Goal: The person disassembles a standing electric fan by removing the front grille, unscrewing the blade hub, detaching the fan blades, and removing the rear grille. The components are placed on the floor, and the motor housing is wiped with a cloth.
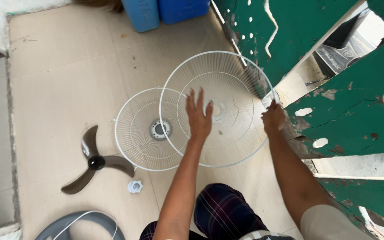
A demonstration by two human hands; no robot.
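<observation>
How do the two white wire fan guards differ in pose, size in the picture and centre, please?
The right guard is tilted up, held by the left hand and right hand; the left guard lies flat on the floor, untouched. The right guard looks larger and overlaps the left guard. The left guard has a grey centre ring, the right guard a white one. Both are round.

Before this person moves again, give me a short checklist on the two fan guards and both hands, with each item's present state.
1. Left hand flat on the larger guard: ok.
2. Right hand at that guard's rim: ok; firm grip: cannot tell.
3. Larger guard overlaps the smaller guard: ok.
4. Fan blade apart from both guards: ok.
5. Small white cap on the floor, away from the hands: ok.
</observation>
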